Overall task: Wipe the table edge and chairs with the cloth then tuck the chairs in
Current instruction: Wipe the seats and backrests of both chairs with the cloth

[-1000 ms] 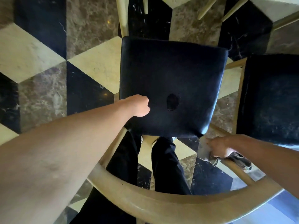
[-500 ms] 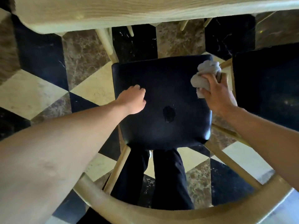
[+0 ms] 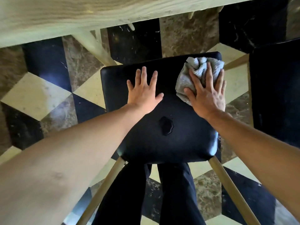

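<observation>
A chair with a black padded seat (image 3: pixel 162 143) and pale wooden frame stands right below me, its far edge a little short of the light wooden table edge (image 3: pixel 97 18). The seat has a small torn spot (image 3: pixel 165 125) near its middle. My left hand (image 3: pixel 144 93) rests flat on the far left part of the seat, fingers spread. My right hand (image 3: pixel 207 95) presses a crumpled grey cloth (image 3: pixel 191 73) flat onto the far right corner of the seat, fingers straight over it.
A second black-seated chair (image 3: pixel 276 95) stands close on the right. A wooden table leg (image 3: pixel 95 46) slants down beyond the seat's far left. My dark trouser legs (image 3: pixel 146 195) show under the seat, between the chair's wooden spindles, on a patterned marble floor (image 3: pixel 37 95).
My right hand brought the cloth up from the chair's right rail onto the seat's far right corner and flattened over it. My left hand slid forward and opened flat. The table edge came into view.
</observation>
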{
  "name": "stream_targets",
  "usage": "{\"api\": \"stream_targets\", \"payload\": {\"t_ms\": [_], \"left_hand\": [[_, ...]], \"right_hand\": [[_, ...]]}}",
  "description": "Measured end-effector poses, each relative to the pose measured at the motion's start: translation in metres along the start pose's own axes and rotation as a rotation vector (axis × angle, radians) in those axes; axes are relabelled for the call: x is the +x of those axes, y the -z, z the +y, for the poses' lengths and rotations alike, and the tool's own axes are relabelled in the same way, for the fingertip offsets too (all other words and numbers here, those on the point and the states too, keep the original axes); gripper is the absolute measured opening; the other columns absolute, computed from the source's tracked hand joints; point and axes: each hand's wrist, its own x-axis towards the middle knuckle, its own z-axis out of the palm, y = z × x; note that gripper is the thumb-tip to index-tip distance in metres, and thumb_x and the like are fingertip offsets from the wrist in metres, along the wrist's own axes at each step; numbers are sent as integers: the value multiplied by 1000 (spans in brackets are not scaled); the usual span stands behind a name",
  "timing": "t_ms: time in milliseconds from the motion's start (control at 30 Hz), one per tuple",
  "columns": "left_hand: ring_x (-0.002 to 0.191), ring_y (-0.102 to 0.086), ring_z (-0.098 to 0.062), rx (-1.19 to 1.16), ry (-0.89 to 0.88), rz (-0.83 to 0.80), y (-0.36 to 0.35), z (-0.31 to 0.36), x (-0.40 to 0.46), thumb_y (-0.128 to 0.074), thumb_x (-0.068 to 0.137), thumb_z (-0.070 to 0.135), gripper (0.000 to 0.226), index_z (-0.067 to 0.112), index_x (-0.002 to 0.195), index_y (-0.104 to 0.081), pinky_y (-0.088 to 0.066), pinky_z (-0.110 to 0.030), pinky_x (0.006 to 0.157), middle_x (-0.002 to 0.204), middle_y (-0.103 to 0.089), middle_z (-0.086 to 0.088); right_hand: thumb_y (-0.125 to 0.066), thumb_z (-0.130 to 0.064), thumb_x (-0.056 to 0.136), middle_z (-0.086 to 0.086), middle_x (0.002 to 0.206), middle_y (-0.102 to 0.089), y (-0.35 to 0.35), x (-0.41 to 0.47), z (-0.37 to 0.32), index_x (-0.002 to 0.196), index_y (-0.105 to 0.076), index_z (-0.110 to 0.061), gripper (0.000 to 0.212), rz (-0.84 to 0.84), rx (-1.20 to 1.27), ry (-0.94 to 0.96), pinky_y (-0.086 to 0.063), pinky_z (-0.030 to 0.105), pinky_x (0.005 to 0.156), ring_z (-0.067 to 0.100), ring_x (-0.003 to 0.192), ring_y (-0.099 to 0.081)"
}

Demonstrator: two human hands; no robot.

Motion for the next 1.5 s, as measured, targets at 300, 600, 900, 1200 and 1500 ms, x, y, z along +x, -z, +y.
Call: {"api": "stream_targets", "payload": {"t_ms": [300, 600, 900, 1200, 1500], "left_hand": [[155, -1, -28, -113, -11, 77, -12, -13, 4, -38, 104, 41, 62, 16, 158, -20, -16, -56, 122, 169, -2, -10], [143, -31, -37, -187, 320, 175, -6, -81, -26, -57, 90, 16, 61, 3, 145, -36, -38, -48, 110, 155, -31, -19], [98, -63, -33, -626, 596, -88, -1, -138, -28, -50, 93, 20, 33, 10, 124, -49, -51, -39, 74, 114, -63, -12], [79, -71, -37, -1116, 716, -124, -8, -183, -24, -35, 90, -3, 43, 15, 106, -70, -62, -54, 71, 93, -72, -19], [83, -72, -35, -856, 785, -123, -34, -230, -87, -35, 91, 12, 32, 14, 83, -66, -62, -50, 78, 91, -73, -14]], "right_hand": [[-17, -67, 96, 12, 155, -39, 15, 97, -47, 139, -51, -32, 65, 137, 96, -247, -9, 69, 118, 51, 151, -6], [-29, -51, 106, 13, 169, -12, -43, 17, -121, 158, -31, -31, 55, -16, -147, 456, 5, 59, 124, 42, 155, 0], [-28, -56, 101, 15, 167, -14, -21, 28, -72, 156, -29, -40, 57, 115, -124, 129, -2, 67, 121, 49, 152, -3], [-26, -56, 102, 21, 155, -40, -52, 69, -272, 151, -41, -35, 56, 87, -70, 244, 6, 66, 120, 49, 148, -19], [-15, -50, 106, 9, 170, 1, -73, 12, -262, 159, -27, -27, 59, -81, -358, 801, 7, 57, 124, 40, 155, 11]]}}
